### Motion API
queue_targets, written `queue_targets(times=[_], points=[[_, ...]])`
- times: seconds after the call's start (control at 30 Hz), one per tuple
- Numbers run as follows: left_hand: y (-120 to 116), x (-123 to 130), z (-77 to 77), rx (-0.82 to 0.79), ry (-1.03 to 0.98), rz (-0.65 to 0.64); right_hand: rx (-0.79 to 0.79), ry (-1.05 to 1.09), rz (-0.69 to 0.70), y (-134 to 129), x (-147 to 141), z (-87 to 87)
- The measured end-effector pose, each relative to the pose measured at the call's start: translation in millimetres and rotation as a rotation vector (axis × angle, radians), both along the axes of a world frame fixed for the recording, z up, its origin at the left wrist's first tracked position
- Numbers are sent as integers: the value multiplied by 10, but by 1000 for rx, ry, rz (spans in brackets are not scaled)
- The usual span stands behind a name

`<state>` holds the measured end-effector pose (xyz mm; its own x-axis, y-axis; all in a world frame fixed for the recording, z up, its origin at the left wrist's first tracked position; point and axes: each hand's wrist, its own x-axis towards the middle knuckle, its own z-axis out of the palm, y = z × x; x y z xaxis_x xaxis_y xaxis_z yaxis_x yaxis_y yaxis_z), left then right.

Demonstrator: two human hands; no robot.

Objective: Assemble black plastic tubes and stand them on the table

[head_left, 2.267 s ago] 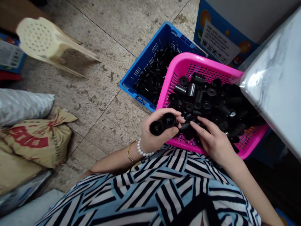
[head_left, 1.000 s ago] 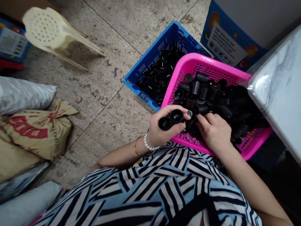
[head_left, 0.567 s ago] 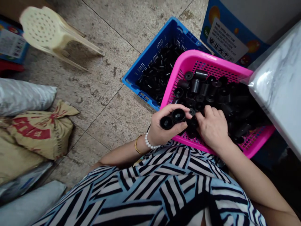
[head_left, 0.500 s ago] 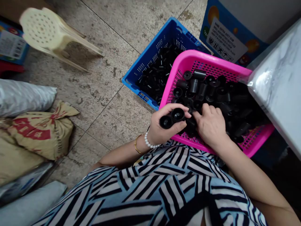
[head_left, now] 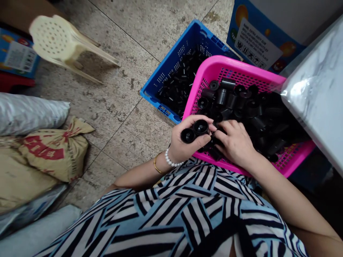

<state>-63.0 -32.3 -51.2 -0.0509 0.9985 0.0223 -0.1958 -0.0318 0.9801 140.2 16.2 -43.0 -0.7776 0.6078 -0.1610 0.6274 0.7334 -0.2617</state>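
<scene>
Two black plastic cylinders [head_left: 200,127] with hollow round ends facing up are wrapped in the fingers of my left hand [head_left: 178,139], above the near left corner of a pink basket [head_left: 214,64]. Beside its fingertips, my right hand [head_left: 235,142] is closed with its fingers bent down among the black pieces. What those fingers grip is hidden. Many similar black plastic cylinders [head_left: 222,96] lie loose in the basket, some on their sides, some showing round ends.
A blue crate [head_left: 171,53] of smaller black pieces stands beyond the basket. A marble-patterned surface [head_left: 318,82] overhangs the basket's right end. A printed carton [head_left: 257,46] is behind. On the left are a cream stool [head_left: 53,37] and a tied tan sack [head_left: 56,153].
My right hand has drawn back out of the pile and leftward to my left fingertips. My left hand still holds the two cylinders. The view has shifted slightly.
</scene>
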Motion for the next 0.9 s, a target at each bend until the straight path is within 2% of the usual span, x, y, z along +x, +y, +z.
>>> queue_targets(times=[0.23,0.43,0.53,0.63,0.7,0.8,0.9], points=[[8,9,-37,3,46,-2,125,-88,98,53,-109,-51],[22,20,-38,21,35,-9,116,-71,230,102,-60,-50],[22,25,-36,32,32,-3,134,-32,216,100,2,-38],[24,25,-19,37,44,45,138,99,77,93,144,47],[23,27,16,35,69,83,69,277,-111,85,256,150],[24,55,115,30,131,76,-148,559,-431,69,356,312],[50,113,235,68,138,-46,-427,693,-579,57,328,397]])
